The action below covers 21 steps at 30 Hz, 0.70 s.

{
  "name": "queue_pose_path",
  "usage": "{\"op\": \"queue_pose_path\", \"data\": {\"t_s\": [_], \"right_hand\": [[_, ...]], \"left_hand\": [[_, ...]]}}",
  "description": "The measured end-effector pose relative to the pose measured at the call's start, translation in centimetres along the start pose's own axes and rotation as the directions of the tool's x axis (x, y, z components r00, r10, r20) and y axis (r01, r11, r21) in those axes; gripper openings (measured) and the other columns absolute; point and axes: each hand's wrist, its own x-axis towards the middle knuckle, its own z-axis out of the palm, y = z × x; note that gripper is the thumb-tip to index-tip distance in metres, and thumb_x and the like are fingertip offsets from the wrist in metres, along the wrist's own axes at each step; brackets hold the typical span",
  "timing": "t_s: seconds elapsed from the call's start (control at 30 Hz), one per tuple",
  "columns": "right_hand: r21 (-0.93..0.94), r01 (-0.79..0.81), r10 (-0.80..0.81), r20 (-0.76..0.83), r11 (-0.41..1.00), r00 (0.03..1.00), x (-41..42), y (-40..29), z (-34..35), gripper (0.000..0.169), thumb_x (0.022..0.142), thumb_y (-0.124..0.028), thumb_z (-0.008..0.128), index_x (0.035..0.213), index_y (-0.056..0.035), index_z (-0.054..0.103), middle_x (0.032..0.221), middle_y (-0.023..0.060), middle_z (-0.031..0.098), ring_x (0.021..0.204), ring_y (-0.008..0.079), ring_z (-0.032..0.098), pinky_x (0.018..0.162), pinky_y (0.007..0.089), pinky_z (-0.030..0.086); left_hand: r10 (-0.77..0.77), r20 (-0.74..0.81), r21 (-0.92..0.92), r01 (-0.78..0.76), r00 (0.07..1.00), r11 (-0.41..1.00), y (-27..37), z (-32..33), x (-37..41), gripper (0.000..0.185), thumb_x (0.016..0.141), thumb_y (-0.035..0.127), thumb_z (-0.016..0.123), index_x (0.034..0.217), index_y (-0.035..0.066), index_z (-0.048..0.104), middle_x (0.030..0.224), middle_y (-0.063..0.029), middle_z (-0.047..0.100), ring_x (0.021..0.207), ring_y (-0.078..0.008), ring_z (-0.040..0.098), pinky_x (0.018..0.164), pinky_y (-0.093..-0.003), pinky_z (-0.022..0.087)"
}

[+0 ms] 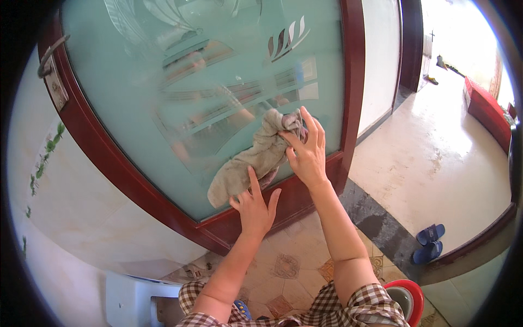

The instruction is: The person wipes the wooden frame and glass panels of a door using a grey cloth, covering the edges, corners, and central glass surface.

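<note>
A bunched grey-beige cloth (263, 149) lies against the frosted glass panel (122, 106) of a dark red framed door. My right hand (308, 157) grips its upper right end, with the fingers spread over the folds. Lower down, my left hand (255, 210) holds the cloth's lower edge with curled fingers. Its index finger lies along the fabric, and the thumb sticks out to the side. A purplish patch shows beneath the folds. Reflections of arms show in the glass.
A metal door handle (53, 61) is at upper left. Below stand a pale blue plastic stool (126, 300) and a red basin (417, 300). Blue slippers (429, 243) lie on the floor past the dark threshold (378, 220). The door frame (352, 81) borders a doorway at right.
</note>
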Motion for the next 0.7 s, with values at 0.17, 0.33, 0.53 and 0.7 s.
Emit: {"op": "queue_pose_path", "data": {"t_s": [0.17, 0.33, 0.53, 0.7], "right_hand": [[0.123, -0.021, 0.028, -0.056, 0.992, 0.998, 0.1, 0.1, 2.0, 0.044, 0.081, 0.005, 0.062, 0.123, -0.0013, 0.068, 0.16, 0.019, 0.034, 0.147, 0.0409, 0.033, 0.118, 0.0501, 0.034], [0.295, -0.098, 0.112, -0.031, 0.951, 0.993, -0.3, 0.4, 2.9, 0.052, 0.083, 0.002, 0.065, 0.135, 0.0004, 0.06, 0.161, 0.0234, 0.03, 0.146, 0.0429, 0.034, 0.119, 0.0518, 0.031], [0.4, -0.219, 0.236, 0.005, 0.89, 0.972, -0.3, -0.6, 3.5, 0.064, 0.09, -0.012, 0.07, 0.147, 0.0026, 0.045, 0.164, 0.0296, 0.011, 0.15, 0.0497, 0.02, 0.119, 0.0598, 0.025], [0.266, -0.252, 0.297, -0.144, 0.93, 0.944, 0.6, -0.8, 2.2, 0.073, 0.089, -0.015, 0.074, 0.148, 0.0085, 0.04, 0.164, 0.0315, 0.0, 0.152, 0.0533, 0.006, 0.121, 0.059, 0.019]], "left_hand": [[0.221, -0.264, 0.233, -0.16, 0.939, 0.959, -0.4, -2.8, 4.7, 0.085, 0.102, 0.057, 0.046, 0.161, 0.002, 0.018, 0.139, -0.031, 0.047, 0.135, -0.0447, 0.038, 0.107, -0.0646, 0.017], [0.375, -0.38, 0.408, -0.211, 0.846, 0.889, 0.5, -5.8, 10.2, 0.083, 0.099, 0.062, 0.047, 0.157, 0.004, 0.035, 0.137, -0.0265, 0.049, 0.135, -0.0422, 0.041, 0.108, -0.065, 0.015], [0.589, -0.43, 0.552, -0.317, 0.684, 0.771, 3.7, -9.8, 16.6, 0.073, 0.094, 0.06, 0.058, 0.152, 0.016, 0.049, 0.134, -0.0182, 0.053, 0.132, -0.0398, 0.044, 0.112, -0.0627, 0.017], [0.675, -0.439, 0.568, -0.399, 0.593, 0.72, 7.2, -9.4, 19.8, 0.071, 0.087, 0.058, 0.064, 0.147, 0.023, 0.055, 0.125, -0.0182, 0.056, 0.123, -0.0397, 0.048, 0.114, -0.0608, 0.022]]}}
